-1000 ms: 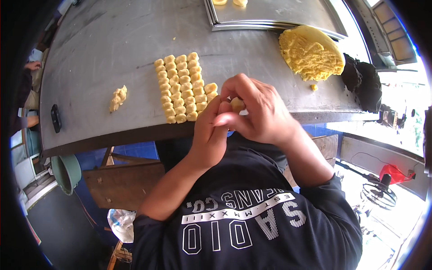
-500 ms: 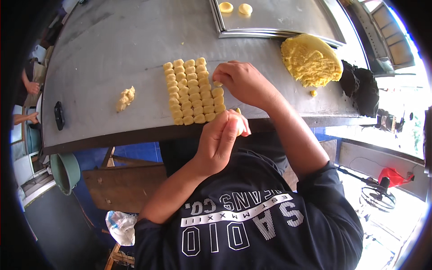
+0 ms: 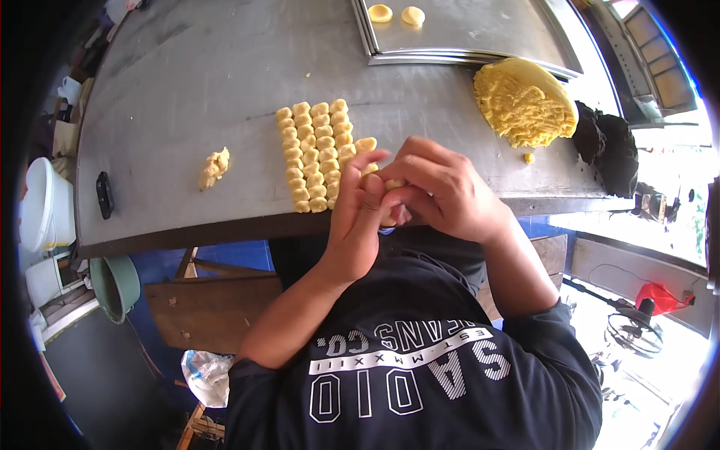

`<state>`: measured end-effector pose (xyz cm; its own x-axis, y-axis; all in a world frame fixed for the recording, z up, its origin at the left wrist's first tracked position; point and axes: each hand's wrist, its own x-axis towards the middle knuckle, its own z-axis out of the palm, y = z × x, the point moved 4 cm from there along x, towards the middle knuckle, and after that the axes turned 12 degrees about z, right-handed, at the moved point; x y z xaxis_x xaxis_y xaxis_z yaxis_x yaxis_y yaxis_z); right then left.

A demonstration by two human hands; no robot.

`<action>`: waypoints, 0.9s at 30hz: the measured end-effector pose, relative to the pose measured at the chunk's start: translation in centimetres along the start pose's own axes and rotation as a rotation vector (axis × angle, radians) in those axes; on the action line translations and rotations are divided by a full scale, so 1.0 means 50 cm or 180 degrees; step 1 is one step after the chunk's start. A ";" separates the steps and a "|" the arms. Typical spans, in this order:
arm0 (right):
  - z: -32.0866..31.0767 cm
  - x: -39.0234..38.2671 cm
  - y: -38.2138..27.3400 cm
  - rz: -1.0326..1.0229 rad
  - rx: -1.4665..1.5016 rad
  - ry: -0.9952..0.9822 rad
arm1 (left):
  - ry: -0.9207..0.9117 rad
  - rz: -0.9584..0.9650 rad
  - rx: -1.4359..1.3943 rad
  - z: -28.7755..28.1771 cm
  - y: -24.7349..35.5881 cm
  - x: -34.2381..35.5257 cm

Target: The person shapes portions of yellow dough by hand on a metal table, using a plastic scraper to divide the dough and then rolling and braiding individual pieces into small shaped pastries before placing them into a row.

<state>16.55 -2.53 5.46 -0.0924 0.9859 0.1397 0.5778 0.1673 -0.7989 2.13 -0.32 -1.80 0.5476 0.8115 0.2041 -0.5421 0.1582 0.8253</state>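
Note:
Over the table's near edge my two hands meet, both with bent fingers. My left hand (image 3: 356, 229) is closed round pale yellow dough, mostly hidden by the fingers. My right hand (image 3: 454, 195) presses against it, pinching a small dough piece (image 3: 394, 184) between thumb and fingertips. Just beyond them lie tight rows of small dough balls (image 3: 311, 157), partly covered by my left hand. One dough ball (image 3: 365, 144) sits at the right side of the rows.
A dough lump (image 3: 214, 168) and a black phone-like object (image 3: 104, 195) lie to the left. At the right are a big yellow mass (image 3: 525, 103), a small yellow crumb (image 3: 529, 158) and a black plastic bag (image 3: 611, 150). Metal trays (image 3: 472, 34) carry two dough rounds at the back.
My right hand has left the right side of the rows and come down to my left hand. The ball it was touching now lies uncovered there. A white bucket shows at the left.

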 end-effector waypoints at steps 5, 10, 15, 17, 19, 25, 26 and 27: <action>0.001 0.013 -0.030 0.0119 -0.0434 0.0705 | -0.0295 0.0609 0.0956 0.003 -0.001 0.015; 0.017 0.064 0.027 0.0661 -0.0287 0.0995 | 0.0117 0.0309 0.0333 -0.012 -0.020 0.005; 0.024 0.128 0.125 0.0582 -0.1242 0.0817 | -0.0640 0.0597 0.0802 0.015 0.003 0.003; 0.038 0.141 0.154 0.0639 -0.1125 0.0338 | -0.0478 0.0591 0.0726 0.011 0.009 0.007; 0.029 0.142 0.166 0.0947 -0.0771 0.0041 | -0.0512 0.0812 0.0864 0.017 0.016 0.009; 0.033 0.144 0.155 0.0887 -0.0855 -0.0138 | -0.0937 0.0252 0.0970 0.013 0.003 -0.009; 0.029 0.138 0.139 0.0248 -0.1248 0.0272 | -0.0865 0.0008 0.1117 0.012 0.000 -0.008; 0.022 0.122 0.138 0.0256 -0.1259 0.0285 | -0.0778 0.0178 0.1024 0.012 -0.003 -0.002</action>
<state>19.07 4.63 0.15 0.0266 0.9883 0.1502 0.8490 0.0570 -0.5253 2.53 -0.77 -1.64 0.6792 0.6502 0.3406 -0.3695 -0.0980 0.9240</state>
